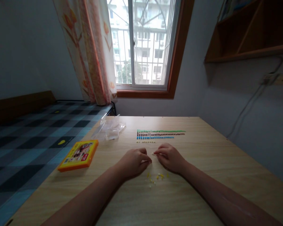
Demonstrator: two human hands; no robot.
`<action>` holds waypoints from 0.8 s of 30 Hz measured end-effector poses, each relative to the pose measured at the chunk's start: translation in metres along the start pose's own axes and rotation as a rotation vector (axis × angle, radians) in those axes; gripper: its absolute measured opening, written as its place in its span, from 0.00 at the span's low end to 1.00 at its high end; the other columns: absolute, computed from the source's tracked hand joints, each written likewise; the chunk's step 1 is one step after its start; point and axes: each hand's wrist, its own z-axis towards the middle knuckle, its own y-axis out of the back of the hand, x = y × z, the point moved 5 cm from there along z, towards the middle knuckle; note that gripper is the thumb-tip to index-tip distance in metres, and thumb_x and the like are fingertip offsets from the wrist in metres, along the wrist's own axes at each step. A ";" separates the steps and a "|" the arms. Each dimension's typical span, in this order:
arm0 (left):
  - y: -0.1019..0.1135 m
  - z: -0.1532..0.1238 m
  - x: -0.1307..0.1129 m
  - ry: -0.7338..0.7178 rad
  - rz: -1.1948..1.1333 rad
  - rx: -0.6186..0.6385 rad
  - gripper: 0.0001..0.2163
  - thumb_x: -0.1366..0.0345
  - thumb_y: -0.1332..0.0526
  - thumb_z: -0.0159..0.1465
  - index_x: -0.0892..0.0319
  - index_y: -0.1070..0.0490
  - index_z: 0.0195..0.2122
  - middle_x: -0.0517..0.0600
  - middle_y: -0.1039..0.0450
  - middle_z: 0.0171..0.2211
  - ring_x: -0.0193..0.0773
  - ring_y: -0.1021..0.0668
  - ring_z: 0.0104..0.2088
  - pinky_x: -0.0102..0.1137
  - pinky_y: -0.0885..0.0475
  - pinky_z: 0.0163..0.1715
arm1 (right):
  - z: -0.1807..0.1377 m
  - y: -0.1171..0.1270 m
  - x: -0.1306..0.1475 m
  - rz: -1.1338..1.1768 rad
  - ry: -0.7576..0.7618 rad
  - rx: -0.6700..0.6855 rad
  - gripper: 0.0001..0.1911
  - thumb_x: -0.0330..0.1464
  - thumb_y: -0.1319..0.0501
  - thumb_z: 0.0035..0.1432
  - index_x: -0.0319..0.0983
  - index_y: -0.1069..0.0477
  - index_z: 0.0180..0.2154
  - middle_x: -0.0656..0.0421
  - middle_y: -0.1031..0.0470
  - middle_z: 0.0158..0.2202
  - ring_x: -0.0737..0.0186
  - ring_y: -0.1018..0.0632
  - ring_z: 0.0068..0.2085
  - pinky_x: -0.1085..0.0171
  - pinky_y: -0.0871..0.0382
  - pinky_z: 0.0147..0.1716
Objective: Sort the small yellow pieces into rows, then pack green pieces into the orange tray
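Right hand [171,158] pinches a tiny piece [153,153] — colour unclear — beside left hand [134,162].

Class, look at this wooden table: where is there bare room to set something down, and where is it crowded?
Bare patches: the wide right side of the light wooden table, right of the rows of small coloured beads, and the near left corner below the flat orange box. Crowded: the centre, where the left hand and right hand meet above scattered yellow beads, and around the clear plastic case.

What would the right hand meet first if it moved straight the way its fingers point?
Probably the left hand: the right hand points leftward, pinching a tiny pale piece, and the left fingertips lie just beyond.
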 end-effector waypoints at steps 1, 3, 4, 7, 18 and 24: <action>0.000 0.000 0.003 0.017 -0.001 -0.011 0.14 0.62 0.43 0.66 0.50 0.17 0.42 0.51 0.24 0.36 0.38 0.23 0.32 0.32 0.30 0.37 | 0.000 0.001 0.002 -0.011 0.026 0.003 0.10 0.27 0.38 0.60 0.42 0.18 0.38 0.54 0.21 0.35 0.56 0.24 0.39 0.57 0.30 0.42; 0.002 0.001 0.012 0.065 -0.013 -0.059 0.13 0.62 0.43 0.66 0.50 0.17 0.42 0.51 0.23 0.37 0.38 0.23 0.33 0.32 0.30 0.38 | -0.001 0.001 0.005 -0.053 0.065 0.016 0.09 0.28 0.37 0.60 0.43 0.18 0.39 0.53 0.20 0.38 0.55 0.23 0.41 0.54 0.30 0.45; 0.003 0.002 0.018 0.095 -0.022 -0.098 0.13 0.62 0.43 0.66 0.51 0.17 0.41 0.52 0.23 0.38 0.38 0.22 0.34 0.32 0.30 0.38 | -0.001 0.001 0.007 -0.079 0.078 0.027 0.09 0.29 0.37 0.60 0.44 0.18 0.40 0.53 0.20 0.41 0.53 0.24 0.44 0.52 0.31 0.47; 0.007 0.003 0.037 0.203 -0.052 -0.237 0.13 0.61 0.43 0.66 0.56 0.18 0.36 0.52 0.22 0.36 0.37 0.23 0.32 0.32 0.30 0.36 | -0.003 -0.002 0.009 -0.149 0.101 0.084 0.12 0.31 0.37 0.62 0.48 0.19 0.45 0.52 0.25 0.56 0.47 0.29 0.58 0.43 0.38 0.58; 0.016 -0.002 0.084 0.516 -0.355 -0.598 0.19 0.55 0.48 0.63 0.59 0.21 0.35 0.52 0.18 0.36 0.45 0.20 0.39 0.36 0.28 0.42 | -0.002 -0.013 0.001 -0.213 0.033 0.251 0.15 0.37 0.44 0.69 0.52 0.21 0.51 0.54 0.49 0.73 0.40 0.53 0.73 0.31 0.59 0.65; 0.015 -0.006 0.095 0.597 -0.472 -0.699 0.22 0.52 0.51 0.63 0.61 0.20 0.38 0.52 0.20 0.34 0.46 0.21 0.39 0.35 0.27 0.39 | 0.027 -0.027 -0.009 -0.243 0.037 0.217 0.16 0.39 0.44 0.69 0.51 0.20 0.50 0.55 0.53 0.74 0.38 0.54 0.73 0.29 0.63 0.65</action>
